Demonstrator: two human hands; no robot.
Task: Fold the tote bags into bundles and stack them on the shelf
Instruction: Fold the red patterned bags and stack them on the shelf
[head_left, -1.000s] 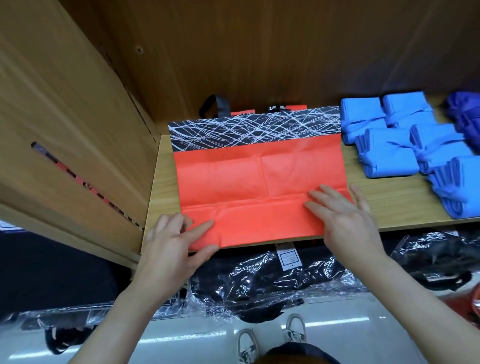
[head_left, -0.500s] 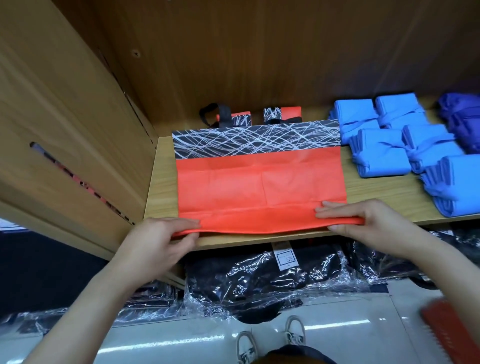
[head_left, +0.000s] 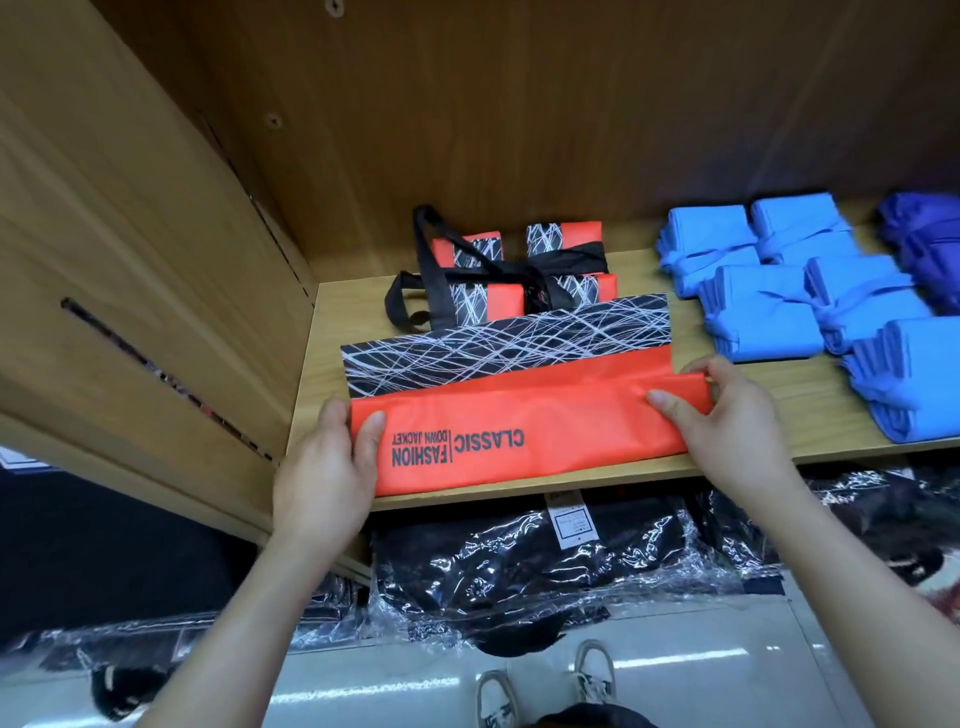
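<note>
An orange tote bag (head_left: 524, 410) with a black band of white lines lies flat on the wooden shelf (head_left: 810, 421), its near half folded over so grey print faces up. My left hand (head_left: 327, 467) grips the folded flap's left end, thumb on top. My right hand (head_left: 727, 421) pinches the flap's right end. Behind the bag sit orange-and-black bundles (head_left: 519, 270) tied with black straps.
Several blue folded bundles (head_left: 763, 312) fill the shelf's right side, with a purple one (head_left: 924, 244) at the far right. A wooden side panel (head_left: 130, 260) stands to the left. Plastic-wrapped black items (head_left: 519, 566) lie below the shelf. My shoes show on the floor.
Both hands lifted the bag's near edge and folded it away over the bag, turning the printed side up. The view also tilted, showing the tied bundles behind.
</note>
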